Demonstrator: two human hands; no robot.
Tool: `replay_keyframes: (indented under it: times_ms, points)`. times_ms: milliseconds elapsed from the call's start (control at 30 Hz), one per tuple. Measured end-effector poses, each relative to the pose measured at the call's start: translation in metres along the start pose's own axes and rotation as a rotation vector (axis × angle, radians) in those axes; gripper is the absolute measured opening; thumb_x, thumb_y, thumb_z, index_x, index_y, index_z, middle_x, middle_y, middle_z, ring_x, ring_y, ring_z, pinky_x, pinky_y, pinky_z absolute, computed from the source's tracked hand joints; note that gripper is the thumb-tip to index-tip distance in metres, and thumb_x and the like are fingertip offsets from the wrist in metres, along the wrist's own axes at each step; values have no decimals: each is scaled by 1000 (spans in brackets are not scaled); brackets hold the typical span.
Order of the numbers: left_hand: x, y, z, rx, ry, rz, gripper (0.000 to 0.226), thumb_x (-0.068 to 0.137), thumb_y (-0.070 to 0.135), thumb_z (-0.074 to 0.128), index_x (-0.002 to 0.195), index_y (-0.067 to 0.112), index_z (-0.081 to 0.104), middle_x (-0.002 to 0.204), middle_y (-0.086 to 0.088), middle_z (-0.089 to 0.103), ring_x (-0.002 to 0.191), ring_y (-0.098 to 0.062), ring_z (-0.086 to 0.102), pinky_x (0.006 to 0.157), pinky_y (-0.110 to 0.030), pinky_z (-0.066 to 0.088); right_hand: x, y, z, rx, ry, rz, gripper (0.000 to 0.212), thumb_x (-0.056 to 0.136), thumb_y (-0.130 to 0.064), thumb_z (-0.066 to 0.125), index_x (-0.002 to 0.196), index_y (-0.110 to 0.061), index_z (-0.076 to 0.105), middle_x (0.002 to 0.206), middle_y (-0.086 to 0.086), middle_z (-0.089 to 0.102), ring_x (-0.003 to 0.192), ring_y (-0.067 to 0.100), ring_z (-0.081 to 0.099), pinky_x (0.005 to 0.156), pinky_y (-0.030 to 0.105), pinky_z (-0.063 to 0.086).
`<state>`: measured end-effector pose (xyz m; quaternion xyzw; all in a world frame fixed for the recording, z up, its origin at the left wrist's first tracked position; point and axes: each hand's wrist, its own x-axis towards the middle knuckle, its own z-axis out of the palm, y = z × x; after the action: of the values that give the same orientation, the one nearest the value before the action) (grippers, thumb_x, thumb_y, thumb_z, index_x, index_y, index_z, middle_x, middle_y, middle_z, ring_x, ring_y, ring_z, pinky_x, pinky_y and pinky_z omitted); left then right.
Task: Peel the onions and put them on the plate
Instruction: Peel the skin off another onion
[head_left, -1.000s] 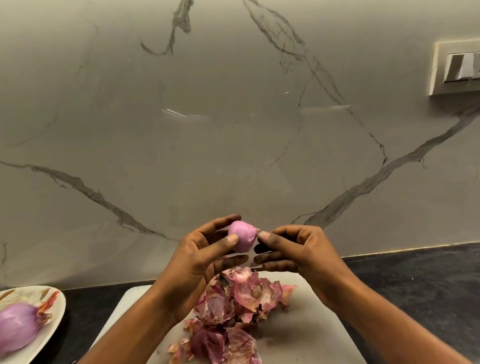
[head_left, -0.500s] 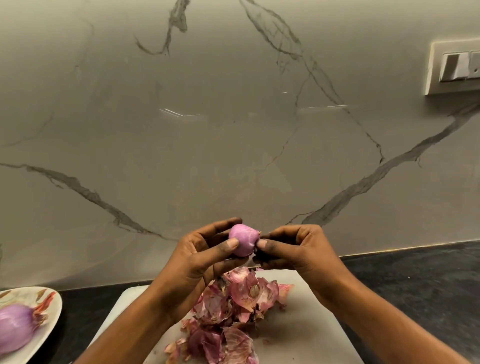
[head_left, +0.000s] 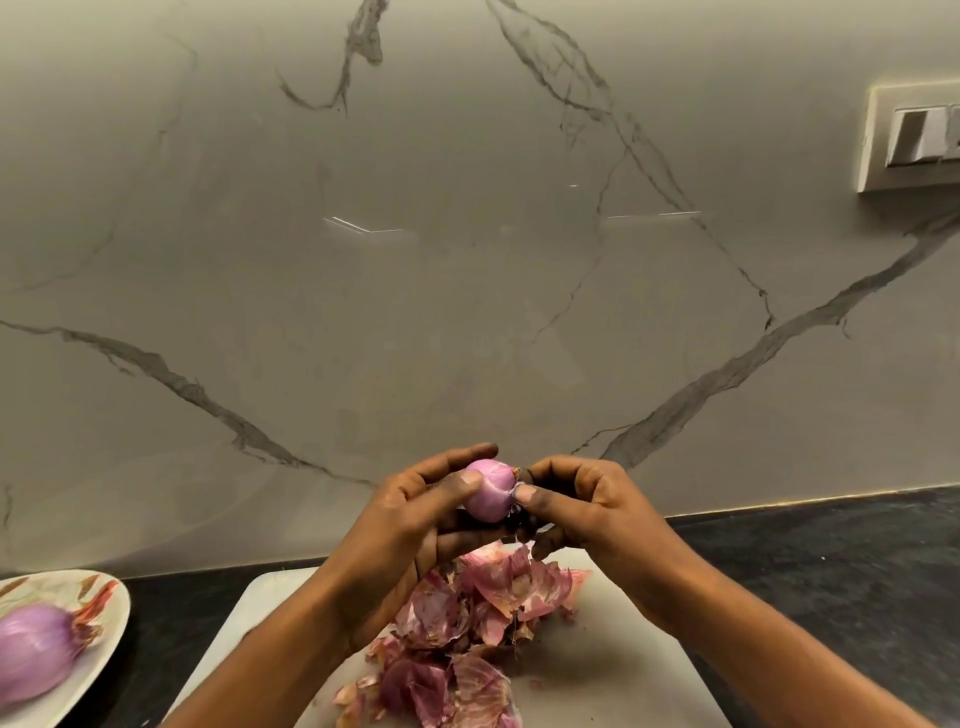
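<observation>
Pink and glossy over most of what shows: onion held up above the board, between both grips. Cradled in the left grip, fingers curled behind and thumb laid across the front. Nipped at its right end by the right grip, thumb and forefinger clenched on what looks like a last tag of skin.

Probably the final strip of this bulb, so:

- Keep the left clasp firm without squeezing; slippery once bare.
- Draw the tag along the bulb rather than straight outward, to lift it in one piece and spare the flesh.
- Roll the bulb afterwards and check the far side; hidden, so cannot tell whether any skin clings there.
- Let scraps fall onto the skins heaped on the board directly below.
- Then carry leftward across the dark worktop to the plate and set down beside the second onion lying there, gently, to avoid rolling off the rim.
</observation>
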<state>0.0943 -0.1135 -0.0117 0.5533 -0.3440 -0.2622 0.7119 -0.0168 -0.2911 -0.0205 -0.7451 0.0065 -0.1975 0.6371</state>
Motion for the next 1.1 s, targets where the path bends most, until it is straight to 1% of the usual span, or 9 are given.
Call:
replay_keyframes:
  times_ms: [100, 267, 367, 467, 533, 667, 833, 967, 1100]
  points:
    - [-2, 0, 0, 112, 27, 34, 53, 81, 11, 83, 132, 18, 70, 127, -9, 75, 115, -31, 74, 98, -42, 61, -1, -1, 0, -5, -24, -11, 15, 104, -18, 63, 108, -11, 76, 95, 7, 76, 85, 18, 71, 76, 30, 58]
    - [-3, 5, -2, -36, -7, 13, 46, 86, 4, 82, 131, 9, 71, 128, -18, 73, 115, -39, 73, 87, -35, 64, -1, -4, -1, 116, -119, -7, 15, 104, -19, 63, 109, -8, 73, 99, 9, 70, 88, 20, 66, 80, 32, 56]
    - [-1, 6, -7, -151, -35, -27, 47, 85, 13, 79, 130, 6, 71, 133, -28, 68, 118, -44, 69, 92, -41, 64, 0, -6, -1, 255, -143, 9, 21, 96, -22, 66, 109, -5, 70, 98, 11, 69, 89, 21, 68, 80, 31, 59]
    - [-2, 8, -8, -249, -86, -25, 54, 85, 29, 85, 129, 1, 71, 133, -34, 65, 108, -36, 73, 96, -38, 62, 1, -8, -4, 365, -113, 14, 23, 91, -18, 66, 106, -1, 68, 97, 14, 71, 89, 23, 71, 78, 31, 61]
    - [-3, 10, -8, -254, -95, -11, 56, 84, 34, 85, 127, 1, 72, 130, -33, 67, 104, -33, 75, 92, -37, 64, 1, -8, -5, 332, -44, 3, 14, 93, -9, 72, 102, 1, 69, 95, 17, 72, 85, 24, 72, 74, 31, 61]
    - [-2, 9, -6, -200, -66, -3, 49, 88, 23, 74, 135, 9, 69, 136, -25, 66, 108, -29, 70, 85, -33, 65, 0, -8, -6, 203, 89, 0, 14, 85, 0, 79, 96, 4, 72, 91, 21, 77, 80, 28, 76, 69, 30, 61]
    - [0, 7, -8, -175, -40, 16, 57, 80, 8, 79, 136, 9, 67, 137, -20, 68, 109, -32, 72, 83, -33, 65, -1, -8, -4, 129, 106, -2, 13, 85, 5, 79, 96, 1, 73, 91, 19, 79, 84, 32, 78, 70, 30, 61]
    - [0, 5, -7, -129, -3, 3, 49, 76, 8, 82, 125, 13, 76, 132, -16, 72, 116, -35, 72, 87, -34, 64, -1, -9, -4, 109, 113, 2, 7, 92, -6, 76, 98, -3, 77, 95, 17, 79, 92, 33, 79, 74, 36, 63]
    - [-2, 4, -5, -60, -5, 4, 45, 83, 6, 85, 127, 15, 76, 129, -13, 74, 116, -35, 73, 91, -36, 64, -2, -9, -1, 36, 105, -32, 20, 89, -26, 80, 105, -12, 79, 97, 9, 80, 93, 27, 78, 72, 36, 63]
